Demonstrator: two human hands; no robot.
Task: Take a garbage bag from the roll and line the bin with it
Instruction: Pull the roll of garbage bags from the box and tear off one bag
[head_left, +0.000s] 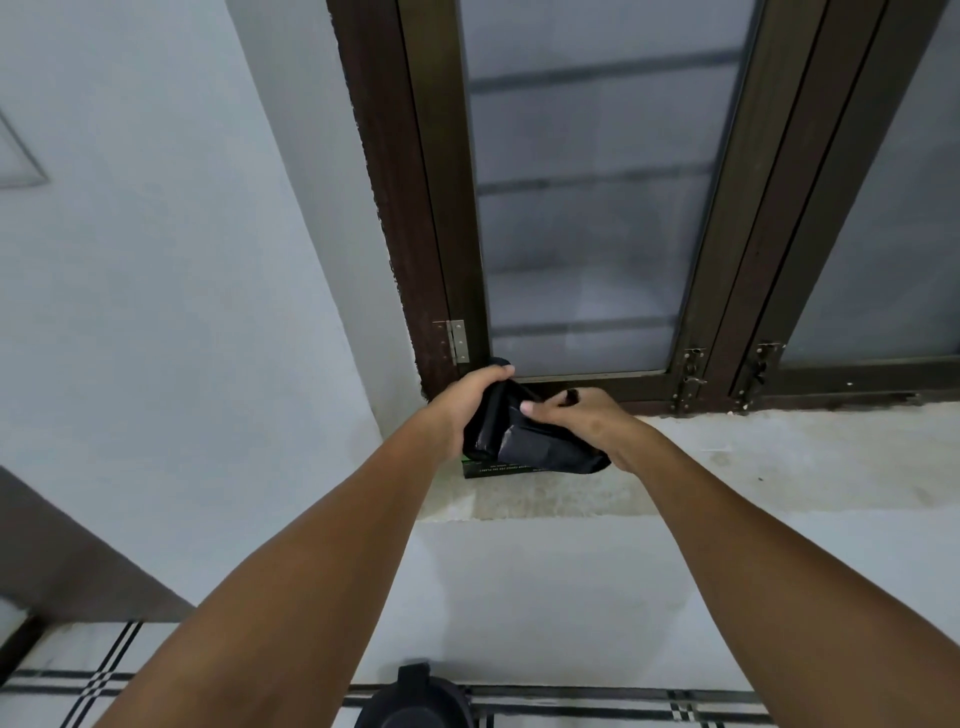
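Both hands work at the window sill (753, 457), near its left end, just in front of the bottom rail of the dark window frame (447, 208). The left hand (462, 400) has its fingers curled over the top of the roll (485, 434) of black garbage bags, thumb tip showing at the upper edge. The right hand (587, 421) pinches the loose garbage bag (545, 449) that is coming off the roll, thumb pressed on top, fingers tucked underneath and out of sight. Beneath the plastic lies a flat dark box (483, 470) with green print, resting on the sill.

The film looks thin, glossy and very light. It should crumple rather than resist, and it will probably be slick between dry fingers, so a wide pinch across several folded layers ought to hold better than a fingertip nip at one corner. The roll itself is soft and will likely squash and turn unless it is clamped firmly. To part one bag cleanly, the pull should probably run along the bag's length, with each grip close to the tear line; where that line sits cannot be made out. The bin is hard to identify; a dark round object (415, 701) at the bottom edge may be it.
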